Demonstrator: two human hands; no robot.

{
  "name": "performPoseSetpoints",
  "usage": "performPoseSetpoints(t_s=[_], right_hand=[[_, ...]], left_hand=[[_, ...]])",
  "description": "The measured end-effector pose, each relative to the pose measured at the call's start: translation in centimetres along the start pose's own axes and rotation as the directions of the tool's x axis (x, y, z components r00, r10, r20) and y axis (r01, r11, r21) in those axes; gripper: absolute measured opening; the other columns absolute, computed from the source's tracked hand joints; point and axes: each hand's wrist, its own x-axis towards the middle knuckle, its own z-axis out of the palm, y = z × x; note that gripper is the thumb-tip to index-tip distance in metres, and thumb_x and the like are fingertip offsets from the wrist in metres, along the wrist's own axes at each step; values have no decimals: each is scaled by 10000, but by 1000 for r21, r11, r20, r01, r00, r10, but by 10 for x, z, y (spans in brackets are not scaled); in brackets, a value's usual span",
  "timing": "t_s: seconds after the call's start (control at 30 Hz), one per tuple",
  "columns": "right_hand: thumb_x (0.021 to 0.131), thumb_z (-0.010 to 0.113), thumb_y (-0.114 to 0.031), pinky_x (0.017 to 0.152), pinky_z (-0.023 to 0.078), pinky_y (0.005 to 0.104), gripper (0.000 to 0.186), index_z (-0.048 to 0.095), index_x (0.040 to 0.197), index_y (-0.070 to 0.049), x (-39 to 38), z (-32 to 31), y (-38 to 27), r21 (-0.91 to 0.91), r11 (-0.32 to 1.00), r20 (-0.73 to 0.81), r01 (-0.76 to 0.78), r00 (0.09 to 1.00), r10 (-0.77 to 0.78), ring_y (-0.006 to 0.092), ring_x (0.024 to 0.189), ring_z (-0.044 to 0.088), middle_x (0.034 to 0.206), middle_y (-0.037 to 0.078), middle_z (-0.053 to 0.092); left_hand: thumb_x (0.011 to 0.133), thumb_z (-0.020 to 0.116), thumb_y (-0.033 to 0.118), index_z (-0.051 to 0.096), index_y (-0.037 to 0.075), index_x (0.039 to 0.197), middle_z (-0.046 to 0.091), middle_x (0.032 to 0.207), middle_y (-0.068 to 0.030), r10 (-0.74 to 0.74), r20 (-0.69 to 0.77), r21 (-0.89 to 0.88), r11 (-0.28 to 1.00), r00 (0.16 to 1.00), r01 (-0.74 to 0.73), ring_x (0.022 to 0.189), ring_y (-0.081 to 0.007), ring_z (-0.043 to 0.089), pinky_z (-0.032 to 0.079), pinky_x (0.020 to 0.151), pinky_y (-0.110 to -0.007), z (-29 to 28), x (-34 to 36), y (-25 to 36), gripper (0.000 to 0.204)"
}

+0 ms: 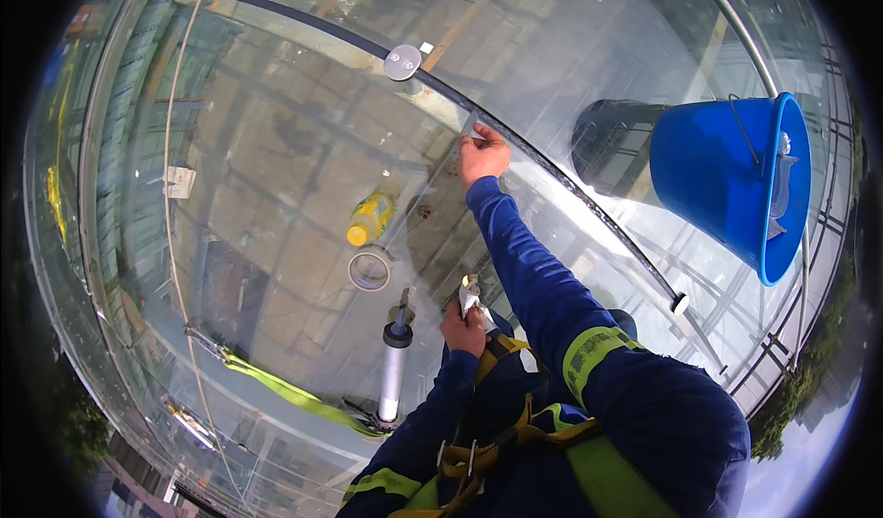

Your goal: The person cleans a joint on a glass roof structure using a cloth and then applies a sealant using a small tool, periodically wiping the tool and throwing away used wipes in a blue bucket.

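My right hand reaches forward to the long black seam between the glass panels. Its fingers are closed around a thin grey strip, whose tip meets the seam; most of the strip is hidden. Close to my body, my left hand grips a crumpled whitish rag. To the left of that hand lies a sealant gun with a silver barrel, black cap and dark nozzle. A roll of tape and a yellow bottle rest on the glass beyond it.
A blue bucket with a wire handle stands at right, holding greyish items. One round metal fitting sits on the seam. At left run a rope and a lime-green strap. A metal rail curves past the bucket.
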Motion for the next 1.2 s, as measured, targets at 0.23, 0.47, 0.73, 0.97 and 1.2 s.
performPoseSetpoints(t_s=[0.23, 0.47, 0.73, 0.97, 1.2], right_hand=[[743, 716, -122, 835, 564, 381, 320, 742, 1055, -52, -2, 54, -23, -131, 990, 41, 54, 998, -49, 275, 798, 737, 812, 121, 753], [773, 724, -134, 828, 553, 396, 302, 737, 1071, -89, 0, 84, -46, -124, 986, 94, 115, 990, -104, 275, 789, 726, 803, 116, 746], [789, 725, -112, 780, 550, 383, 302, 710, 1086, -57, -12, 80, -36, -8, 996, 41, 86, 995, -86, 257, 777, 718, 814, 107, 741], [861, 666, 44, 668, 514, 268, 284, 659, 1142, -2, -6, 27, -22, 432, 901, 314, 32, 932, -183, 90, 715, 602, 840, 38, 661], [926, 630, -2, 777, 488, 244, 239, 643, 1164, 2, -59, -213, 50, 146, 989, 703, -11, 704, -96, 74, 855, 591, 962, 10, 662]], left_hand=[[914, 570, 90, 632, -6, 1095, 703, 848, -141, -38, -5, -23, 999, 999, 38, 608, -248, 699, 555, 433, -341, 1, 2, -2, 214], [912, 569, 100, 633, -6, 1095, 703, 837, -160, -58, 12, 4, 998, 998, 58, 586, -269, 698, 557, 435, -356, 0, 5, -1, 221], [919, 585, 127, 627, -12, 1094, 701, 824, -161, -60, -7, -29, 998, 998, 59, 580, -283, 697, 554, 428, -363, -3, 3, -7, 227], [977, 577, 238, 606, -13, 1134, 668, 813, -88, -20, 19, -57, 998, 1000, 21, 582, -172, 659, 528, 408, -302, 2, 3, -9, 297], [939, 556, 130, 562, 28, 1247, 667, 1019, -100, -124, 279, -353, 909, 952, 222, 720, -177, 668, 533, 427, -284, -4, 9, -17, 325]])
